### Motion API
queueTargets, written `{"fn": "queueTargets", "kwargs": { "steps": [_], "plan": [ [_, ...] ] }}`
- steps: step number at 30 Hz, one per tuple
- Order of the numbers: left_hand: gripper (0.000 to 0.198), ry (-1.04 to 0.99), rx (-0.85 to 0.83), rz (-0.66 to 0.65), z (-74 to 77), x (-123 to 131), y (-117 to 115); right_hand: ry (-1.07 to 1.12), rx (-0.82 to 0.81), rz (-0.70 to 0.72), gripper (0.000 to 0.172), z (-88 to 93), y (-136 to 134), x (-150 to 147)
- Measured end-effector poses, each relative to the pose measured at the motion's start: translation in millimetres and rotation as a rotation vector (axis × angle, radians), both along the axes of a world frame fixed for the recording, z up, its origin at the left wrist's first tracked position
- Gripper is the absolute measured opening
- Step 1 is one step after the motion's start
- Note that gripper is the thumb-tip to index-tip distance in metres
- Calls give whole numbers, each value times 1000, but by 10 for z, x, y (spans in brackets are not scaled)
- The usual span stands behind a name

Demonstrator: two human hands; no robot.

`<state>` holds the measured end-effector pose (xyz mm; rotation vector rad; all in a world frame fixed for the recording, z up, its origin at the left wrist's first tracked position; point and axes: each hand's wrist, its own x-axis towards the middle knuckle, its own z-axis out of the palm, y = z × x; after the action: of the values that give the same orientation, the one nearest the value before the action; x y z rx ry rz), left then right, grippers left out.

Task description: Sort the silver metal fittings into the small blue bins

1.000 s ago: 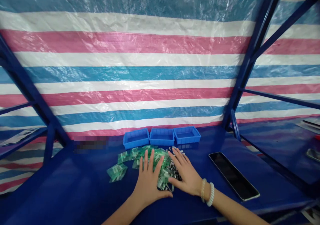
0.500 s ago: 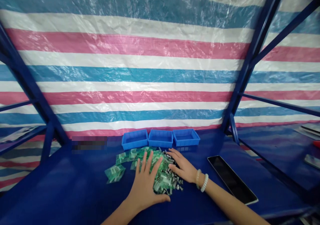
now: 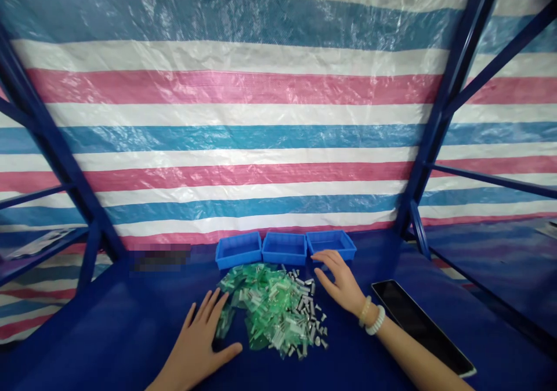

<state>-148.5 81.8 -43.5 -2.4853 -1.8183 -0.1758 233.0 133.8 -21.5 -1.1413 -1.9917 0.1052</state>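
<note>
A heap of small green plastic bags and little silver metal parts [image 3: 272, 307] lies on the blue table top [image 3: 130, 327]. My left hand [image 3: 198, 344] rests flat and open at the heap's left edge, fingertips touching a green bag. My right hand [image 3: 342, 281] hovers open just right of the heap, fingers spread, near the rightmost of three small blue trays [image 3: 331, 243]. A bead bracelet sits on my right wrist. Nothing is in either hand.
The middle blue tray [image 3: 284, 247] and the left blue tray [image 3: 238, 250] stand in a row behind the heap, against a striped tarp wall. A dark phone or tablet [image 3: 418, 324] lies to the right. Blue metal frame posts [image 3: 430, 141] flank the table.
Both hands have come off the top of the heap and moved apart, the left one back and to the left, the right one to the right. The heap is now gathered more tightly.
</note>
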Motion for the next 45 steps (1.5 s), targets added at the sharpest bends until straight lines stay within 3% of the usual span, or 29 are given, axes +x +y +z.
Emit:
{"fn": "queueTargets", "kwargs": {
  "steps": [4, 7, 10, 13, 15, 18, 22, 26, 31, 34, 37, 42, 45],
  "plan": [
    [79, -23, 28, -115, -20, 188, -96, -96, -17, -43, 30, 182, 194, 41],
    [68, -81, 149, -72, 101, 327, -9, -183, -69, -110, 38, 260, 325, 22],
    [56, -168, 268, -4, 323, 524, 303, -278, -141, -163, 43, 213, 427, -93],
    [42, -193, 288, 3, 475, 708, 731, -360, -201, -204, 31, 79, 504, -234],
    [41, -200, 268, -16, 481, 762, 964, -392, -217, -213, 22, -7, 551, -281],
    [42, -217, 228, -55, 404, 726, 1134, -410, -205, -183, 27, -84, 624, -260],
    [42, -243, 215, -71, 327, 601, 1130, -403, -174, -123, 30, -108, 703, -206],
    [40, -264, 206, -79, 345, 558, 1083, -379, -150, -56, 34, -101, 702, -230],
    [30, -273, 200, -115, 377, 577, 1054, -289, -139, -90, 69, -95, 644, -136],
    [29, -280, 203, -140, 371, 575, 1062, -228, -159, -174, 57, -122, 655, -19],
    [30, -289, 210, -166, 351, 561, 1087, -201, -165, -169, 42, -149, 688, 26],
    [30, -287, 248, -203, 356, 554, 1094, -139, -115, -134, 48, -62, 653, 25],
    [38, -273, 282, -241, 373, 604, 1084, -111, -119, -111, 41, 28, 539, 64]
  ]
}}
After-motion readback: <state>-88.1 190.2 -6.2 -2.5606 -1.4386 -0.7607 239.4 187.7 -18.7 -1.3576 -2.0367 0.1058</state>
